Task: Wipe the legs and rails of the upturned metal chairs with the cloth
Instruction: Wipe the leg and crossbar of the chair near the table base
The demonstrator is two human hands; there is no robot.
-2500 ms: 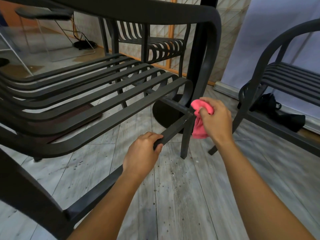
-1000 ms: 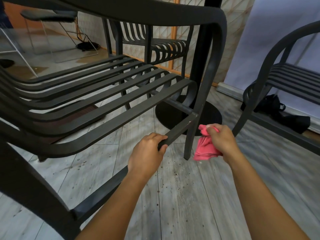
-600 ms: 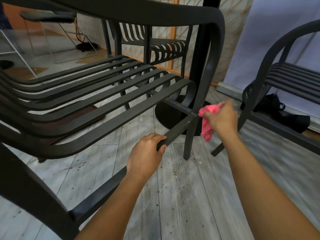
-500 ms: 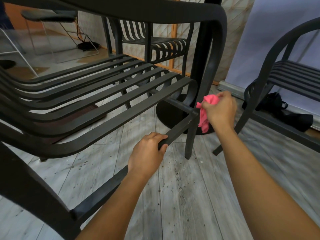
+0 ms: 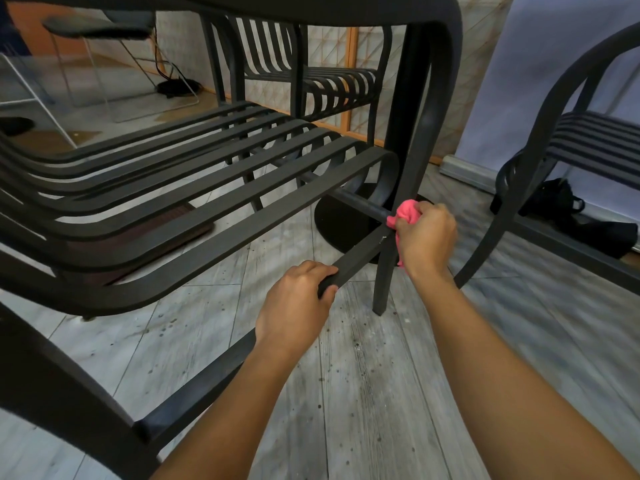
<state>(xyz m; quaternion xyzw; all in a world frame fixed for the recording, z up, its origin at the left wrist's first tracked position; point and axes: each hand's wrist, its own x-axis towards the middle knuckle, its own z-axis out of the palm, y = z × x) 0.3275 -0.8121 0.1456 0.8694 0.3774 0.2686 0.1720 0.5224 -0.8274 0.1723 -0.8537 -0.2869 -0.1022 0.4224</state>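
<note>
My left hand [image 5: 294,299] wrapped round chair side rail [image 5: 356,252]. My right hand [image 5: 427,237] bunches pink cloth [image 5: 405,211] against front leg [image 5: 389,268] at rail joint, hands near each other.

1. The near chair [image 5: 194,209] fills the left and middle, its rail [image 5: 356,252] running toward its front leg [image 5: 384,278].
2. The left hand [image 5: 294,306] grips the rail, and the right hand [image 5: 427,237] presses a cloth [image 5: 407,209] on the leg joint.
3. A second chair [image 5: 311,77] stands behind.
4. A third chair [image 5: 568,140] stands right, with what seems a bag [image 5: 557,202] under it.
</note>
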